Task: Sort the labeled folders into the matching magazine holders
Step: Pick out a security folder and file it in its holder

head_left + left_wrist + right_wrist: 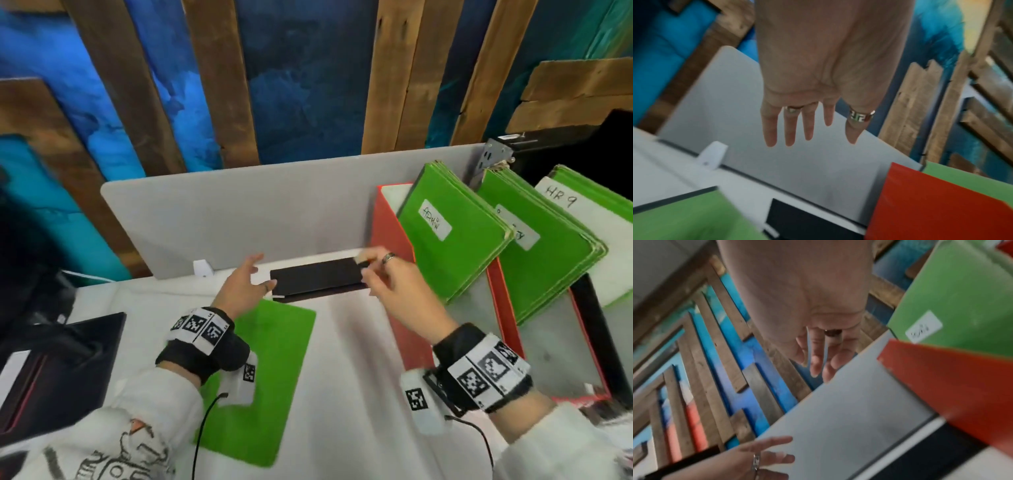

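Note:
A plain green folder (274, 359) (684, 216) lies flat on the white table under my left wrist. My left hand (251, 274) (809, 126) hovers past its far end with straight, spread fingers and holds nothing. My right hand (373, 270) (818, 360) hangs over the right end of a flat black item (318, 275) (807, 224) by the divider, fingers loosely curled and empty. At right, a red holder (390, 240) (941, 378) holds green folders, the front one labelled ADMIN (452, 233) (962, 296). A second red holder (507, 308) holds another green stack (548, 260).
A grey divider panel (274, 212) stands along the table's back edge, with a white clip (202, 268) at its foot. A sheet marked HR 9 (582, 205) and a black holder (596, 325) are at the far right. A dark flat object (61, 359) lies at the left.

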`<control>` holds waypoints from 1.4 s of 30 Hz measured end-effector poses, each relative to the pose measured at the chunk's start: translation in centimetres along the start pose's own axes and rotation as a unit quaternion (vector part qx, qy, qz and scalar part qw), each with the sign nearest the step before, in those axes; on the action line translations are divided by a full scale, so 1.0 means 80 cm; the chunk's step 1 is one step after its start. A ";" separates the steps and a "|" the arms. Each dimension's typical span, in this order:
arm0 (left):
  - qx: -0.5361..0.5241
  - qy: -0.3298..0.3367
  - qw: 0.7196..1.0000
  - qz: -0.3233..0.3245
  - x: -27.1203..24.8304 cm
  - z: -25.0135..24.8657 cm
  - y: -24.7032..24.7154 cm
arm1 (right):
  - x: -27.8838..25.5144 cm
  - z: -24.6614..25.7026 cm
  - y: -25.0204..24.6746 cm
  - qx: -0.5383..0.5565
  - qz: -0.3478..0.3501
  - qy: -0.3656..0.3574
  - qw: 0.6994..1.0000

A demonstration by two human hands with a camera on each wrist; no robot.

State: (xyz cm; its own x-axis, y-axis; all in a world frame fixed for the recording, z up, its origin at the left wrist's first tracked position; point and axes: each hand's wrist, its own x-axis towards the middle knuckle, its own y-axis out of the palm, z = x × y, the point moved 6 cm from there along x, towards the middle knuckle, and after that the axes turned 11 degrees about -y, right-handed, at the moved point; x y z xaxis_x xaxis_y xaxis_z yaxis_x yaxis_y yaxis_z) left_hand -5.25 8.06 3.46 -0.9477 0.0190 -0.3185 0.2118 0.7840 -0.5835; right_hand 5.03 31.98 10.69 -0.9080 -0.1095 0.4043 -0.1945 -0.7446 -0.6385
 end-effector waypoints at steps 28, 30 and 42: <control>-0.097 -0.231 0.968 0.023 0.113 0.316 -0.031 | -0.102 -0.092 0.280 0.292 0.144 0.467 0.822; -0.128 -0.227 0.965 0.037 0.098 0.292 -0.032 | -0.106 -0.094 0.278 0.309 0.116 0.477 0.815; -0.264 -0.040 0.960 0.089 0.070 0.137 -0.048 | -0.063 -0.027 0.173 0.379 0.177 0.323 0.849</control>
State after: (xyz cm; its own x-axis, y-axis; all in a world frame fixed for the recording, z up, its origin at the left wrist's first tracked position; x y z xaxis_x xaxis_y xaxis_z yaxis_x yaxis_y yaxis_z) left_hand -8.77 -1.62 -4.28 -0.8817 0.1509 -0.4470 0.1988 0.9781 -0.0618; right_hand 6.14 23.68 -1.61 -0.9211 -0.2136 -0.3256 0.2055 -0.9768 0.0595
